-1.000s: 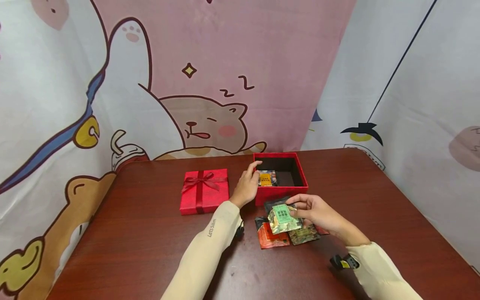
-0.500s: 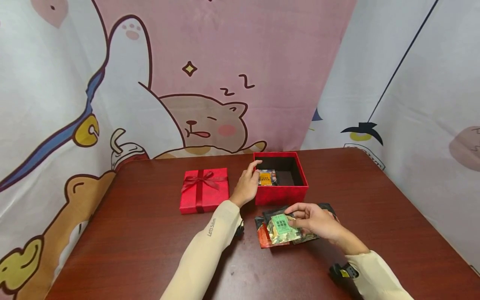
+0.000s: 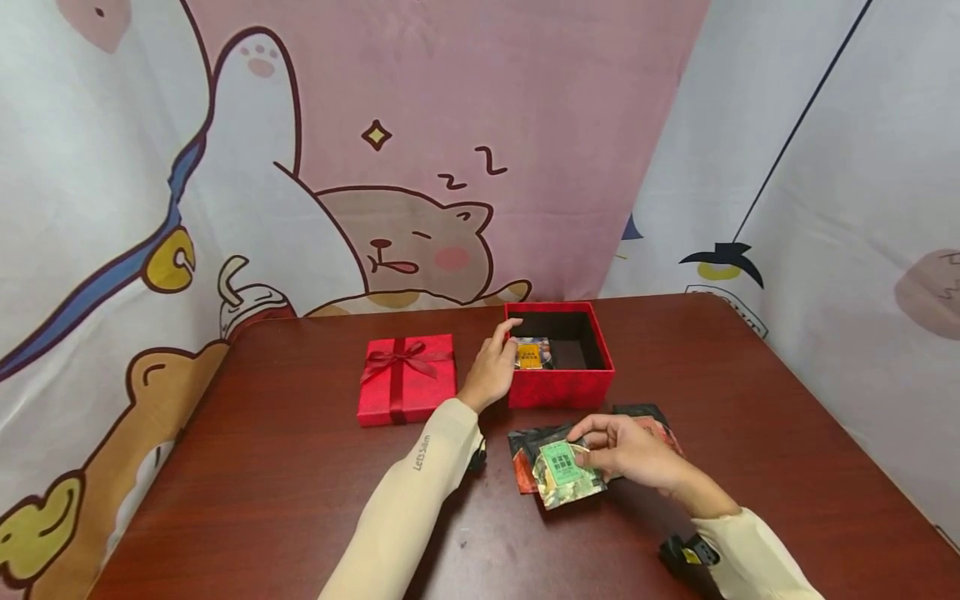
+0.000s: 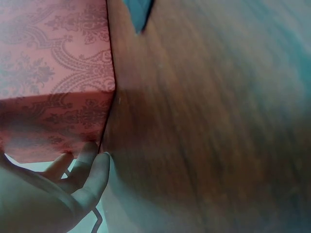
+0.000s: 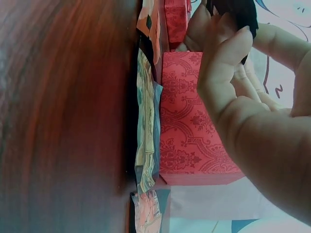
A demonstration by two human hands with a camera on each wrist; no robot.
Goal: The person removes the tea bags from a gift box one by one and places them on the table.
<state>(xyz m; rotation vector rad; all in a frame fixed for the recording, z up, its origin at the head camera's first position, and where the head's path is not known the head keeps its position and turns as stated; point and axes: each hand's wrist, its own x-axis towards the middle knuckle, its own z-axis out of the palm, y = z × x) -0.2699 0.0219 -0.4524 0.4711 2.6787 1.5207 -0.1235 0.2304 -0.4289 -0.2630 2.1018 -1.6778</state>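
My right hand [image 3: 633,454] pinches a green-labelled food sachet [image 3: 562,475] between thumb and fingers, tilted above the table in front of the box. In the right wrist view the held sachet [image 5: 240,17] shows only as a dark piece. Beneath and beside it lie an orange-red sachet [image 3: 522,471] and, partly behind the hand, a reddish one [image 3: 658,429]. A greenish sachet [image 5: 148,116] lies between them in the right wrist view. My left hand [image 3: 491,371] rests with extended fingers against the left side of the red box [image 3: 561,389]. Inside stands a yellow-labelled sachet [image 3: 530,355].
A red lid [image 3: 427,392] with a ribbon bow lies left of the box on the brown table [image 3: 300,500]. Behind the table hangs a printed cartoon cloth [image 3: 570,125]. The box stands near the far edge.
My right hand has brought the green-labelled sachet down and slightly toward me, in front of the other sachets. The left hand has stayed against the box.
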